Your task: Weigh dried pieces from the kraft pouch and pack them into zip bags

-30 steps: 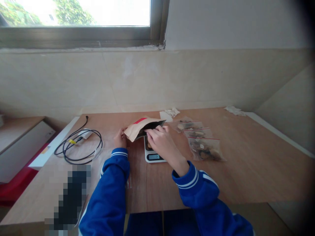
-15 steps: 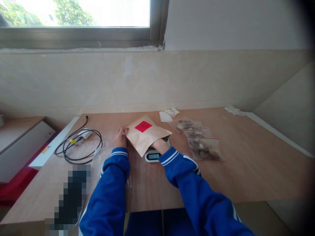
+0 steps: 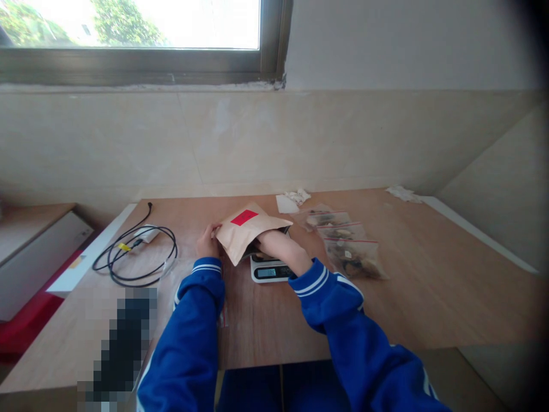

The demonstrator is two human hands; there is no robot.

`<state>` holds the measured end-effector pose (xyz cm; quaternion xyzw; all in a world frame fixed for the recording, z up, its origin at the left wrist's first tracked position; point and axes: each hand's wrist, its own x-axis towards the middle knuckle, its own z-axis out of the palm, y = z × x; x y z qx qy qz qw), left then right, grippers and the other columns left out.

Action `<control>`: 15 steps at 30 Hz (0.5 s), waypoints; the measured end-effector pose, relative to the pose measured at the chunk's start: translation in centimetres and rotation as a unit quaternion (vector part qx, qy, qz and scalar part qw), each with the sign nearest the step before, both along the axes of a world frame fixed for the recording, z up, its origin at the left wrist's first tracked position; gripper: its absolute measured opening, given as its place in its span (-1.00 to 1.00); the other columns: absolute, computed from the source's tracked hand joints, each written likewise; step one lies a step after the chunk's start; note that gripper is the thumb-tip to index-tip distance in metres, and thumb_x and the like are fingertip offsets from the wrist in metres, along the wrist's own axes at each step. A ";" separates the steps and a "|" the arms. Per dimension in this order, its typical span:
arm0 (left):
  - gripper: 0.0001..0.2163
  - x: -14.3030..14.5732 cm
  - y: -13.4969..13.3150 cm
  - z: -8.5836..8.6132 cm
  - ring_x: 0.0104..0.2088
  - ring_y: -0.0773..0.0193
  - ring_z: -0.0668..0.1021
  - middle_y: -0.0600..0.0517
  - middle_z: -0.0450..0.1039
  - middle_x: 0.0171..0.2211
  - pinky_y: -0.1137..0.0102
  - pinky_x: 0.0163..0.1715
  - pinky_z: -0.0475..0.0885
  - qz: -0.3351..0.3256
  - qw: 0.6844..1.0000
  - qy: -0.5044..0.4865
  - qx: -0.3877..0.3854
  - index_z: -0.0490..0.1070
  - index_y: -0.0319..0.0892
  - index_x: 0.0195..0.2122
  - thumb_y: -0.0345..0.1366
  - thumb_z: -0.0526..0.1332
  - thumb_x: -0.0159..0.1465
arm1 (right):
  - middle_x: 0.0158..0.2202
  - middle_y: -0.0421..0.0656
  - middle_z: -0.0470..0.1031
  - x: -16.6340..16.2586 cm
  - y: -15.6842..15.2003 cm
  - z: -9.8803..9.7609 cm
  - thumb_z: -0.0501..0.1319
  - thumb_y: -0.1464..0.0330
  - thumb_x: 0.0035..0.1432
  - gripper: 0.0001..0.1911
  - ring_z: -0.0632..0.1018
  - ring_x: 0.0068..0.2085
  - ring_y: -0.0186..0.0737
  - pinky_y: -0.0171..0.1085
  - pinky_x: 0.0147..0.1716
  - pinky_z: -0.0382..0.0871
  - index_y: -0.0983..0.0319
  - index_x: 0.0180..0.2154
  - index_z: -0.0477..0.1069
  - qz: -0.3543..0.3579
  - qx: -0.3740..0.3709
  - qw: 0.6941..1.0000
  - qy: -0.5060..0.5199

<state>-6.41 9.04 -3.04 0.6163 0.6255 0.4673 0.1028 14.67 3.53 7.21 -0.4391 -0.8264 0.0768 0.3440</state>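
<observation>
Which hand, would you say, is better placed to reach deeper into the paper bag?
Probably the right hand: it is partly inside the paper bag, while the left hand holds the bag's left side.

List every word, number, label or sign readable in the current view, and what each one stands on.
No text can be read with certainty.
Red label on the paper bag: any print too blurred.
Display of the scale: digits too small and blurred.
Yellow tag on the black cable: no legible marking.
Pixelated dark patch on the left: obscured, nothing readable.
</observation>
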 end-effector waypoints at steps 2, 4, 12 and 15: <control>-0.80 0.0 -0.2 0.2 -0.20 0.24 0.55 0.03 0.55 -0.17 0.42 -0.24 0.39 -0.005 1.000 0.000 -0.005 0.49 -0.04 -0.16 -0.31 0.14 0.22 | -0.10 -0.06 0.57 0.0 -0.5 0.5 0.24 0.59 0.02 -0.79 0.54 -0.05 -0.08 -0.13 0.07 0.37 0.25 -0.29 0.53 0.037 -0.022 0.998 -0.042; -0.79 0.0 -0.3 0.4 -0.20 0.23 0.56 0.02 0.56 -0.18 0.41 -0.25 0.39 -0.006 1.000 0.001 -0.007 0.50 -0.05 -0.16 -0.31 0.14 0.21 | -0.03 -0.04 0.53 -0.1 -1.0 1.3 0.17 0.61 0.09 -0.75 0.51 0.01 -0.09 -0.10 0.13 0.30 0.27 -0.22 0.52 0.063 -0.042 0.994 -0.076; -0.69 -0.2 -0.3 0.5 -0.28 0.26 0.57 0.05 0.57 -0.25 0.44 -0.30 0.41 -0.008 0.999 -0.022 -0.038 0.48 -0.02 -0.11 -0.40 0.15 0.13 | -0.14 -0.17 0.53 1.9 -5.9 4.8 0.13 0.42 0.26 -0.82 0.52 -0.07 -0.25 -0.23 -0.04 0.42 0.13 -0.18 0.50 0.070 -0.025 0.989 0.131; -0.68 -0.3 0.0 0.1 -0.31 0.23 0.57 0.02 0.57 -0.27 0.43 -0.34 0.41 0.024 0.999 -0.013 -0.046 0.48 -0.02 -0.09 -0.40 0.14 0.14 | -0.14 -0.13 0.49 3.8 -6.8 2.0 0.20 0.35 0.21 -0.88 0.52 -0.06 -0.21 -0.21 -0.07 0.45 0.14 -0.20 0.49 -0.012 -0.004 0.970 0.243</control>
